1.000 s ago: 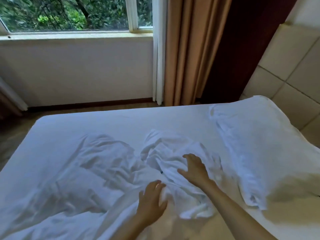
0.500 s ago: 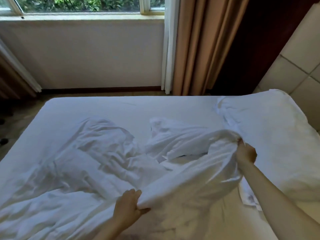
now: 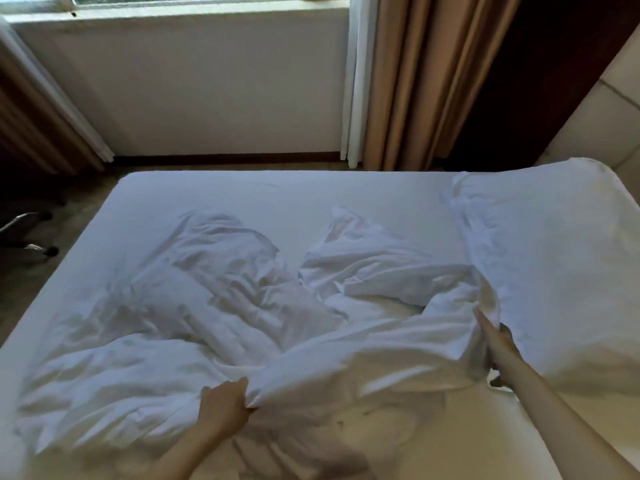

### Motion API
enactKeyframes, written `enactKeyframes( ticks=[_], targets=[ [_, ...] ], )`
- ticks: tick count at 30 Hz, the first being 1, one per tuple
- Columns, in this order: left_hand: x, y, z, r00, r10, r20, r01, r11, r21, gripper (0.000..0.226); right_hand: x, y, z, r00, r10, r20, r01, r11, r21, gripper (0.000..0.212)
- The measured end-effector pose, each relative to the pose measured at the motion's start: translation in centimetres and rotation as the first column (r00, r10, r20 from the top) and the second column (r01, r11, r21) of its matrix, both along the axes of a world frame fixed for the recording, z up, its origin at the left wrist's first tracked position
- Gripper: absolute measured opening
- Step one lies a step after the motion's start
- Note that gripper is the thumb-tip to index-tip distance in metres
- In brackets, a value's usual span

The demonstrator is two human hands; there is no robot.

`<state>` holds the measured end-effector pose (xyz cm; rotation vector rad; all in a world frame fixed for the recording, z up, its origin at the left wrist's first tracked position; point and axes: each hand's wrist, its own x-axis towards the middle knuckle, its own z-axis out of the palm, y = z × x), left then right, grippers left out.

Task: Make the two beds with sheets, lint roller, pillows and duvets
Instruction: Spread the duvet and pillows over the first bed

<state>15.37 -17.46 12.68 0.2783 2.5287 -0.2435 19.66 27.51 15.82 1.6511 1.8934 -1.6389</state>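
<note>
1. Crumpled white duvet cover (image 3: 346, 358) lies across the near half of the bed, on the white sheet-covered mattress (image 3: 277, 192). One edge is lifted btwn the person's two hands.
2. Left hand (image 3: 225, 407), bottom centre: fingers curled round the cover's near edge, pinching a fold of cloth.
3. Right hand (image 3: 493, 341), further right & higher: blurred, partly buried in the cloth. Fingers look stretched along it, but can't tell if it grips.
4. Plump white pillow (image 3: 554, 258) sits at the bed's right end, just beside the right hand, touching the cover.
5. Behind the bed: beige curtains (image 3: 415, 81) & a pale window sill (image 3: 207, 15).
6. Far left on the floor: dark chair base w/ castors (image 3: 34, 237).
</note>
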Motion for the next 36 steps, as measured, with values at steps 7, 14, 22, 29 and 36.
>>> enactKeyframes(
  ticks=[7,14,22,29,36],
  targets=[
    [1.0,7.9,4.8,0.966,-0.258,-0.013,0.246,0.905,0.348,0.032,1.3,-4.4,-1.3,0.992,-0.118,-0.047,0.092,0.924,-0.372,0.088],
    [2.8,16.0,9.9,0.994,-0.072,-0.078,0.106,0.720,0.686,0.056,1.1,-2.9,-4.4,0.992,-0.064,0.108,0.104,0.905,-0.412,0.124],
    [-1.8,28.9,15.8,0.890,0.311,0.335,-0.409,0.214,0.887,0.019,-4.2,5.8,-2.2,0.966,-0.172,-0.192,0.076,0.903,-0.423,0.013],
    [-11.2,42.9,30.7,0.902,0.427,0.059,-0.032,-0.070,0.997,0.029,-19.6,22.4,21.4,0.746,-0.140,-0.651,-0.182,0.898,-0.401,0.025],
    [-14.4,55.0,47.8,0.838,0.457,-0.296,0.459,-0.300,0.836,0.047,-24.9,34.8,43.2,0.252,-0.317,-0.914,-0.259,0.888,-0.379,0.018]
  ],
)
